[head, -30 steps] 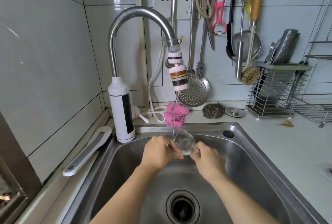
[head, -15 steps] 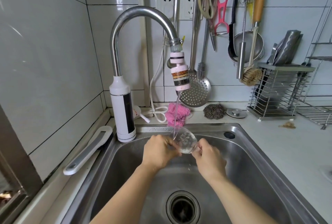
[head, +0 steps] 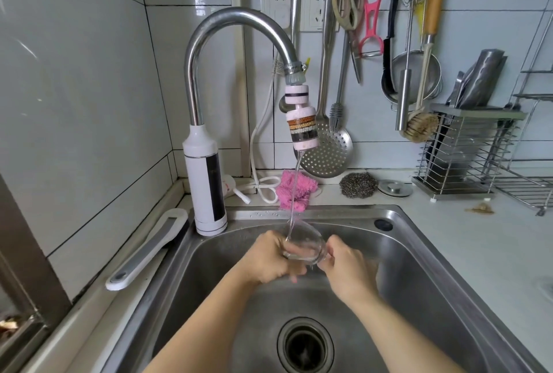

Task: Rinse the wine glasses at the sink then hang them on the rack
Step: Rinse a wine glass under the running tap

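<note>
Head camera looks down into a stainless steel sink [head: 419, 241], where both hands hold one clear wine glass [head: 305, 242] under the water. The glass lies on its side over the back part of the basin, between the back edge and the round drain [head: 305, 345]. A thin stream of water [head: 294, 190] falls from the pink and white filter [head: 302, 127] on the curved chrome tap [head: 236, 17] and lands on the bowl of the glass. The left hand [head: 269, 256] grips the bowl with curled fingers. The right hand [head: 347, 268] has its fingers closed on the right end of the glass; I cannot tell if this is the stem or the foot. I judge that the task is in the rinsing step for this glass. No other wine glass is visible, rinsed or not. Hanging is not yet done, and I cannot tell which rack is meant.
</note>
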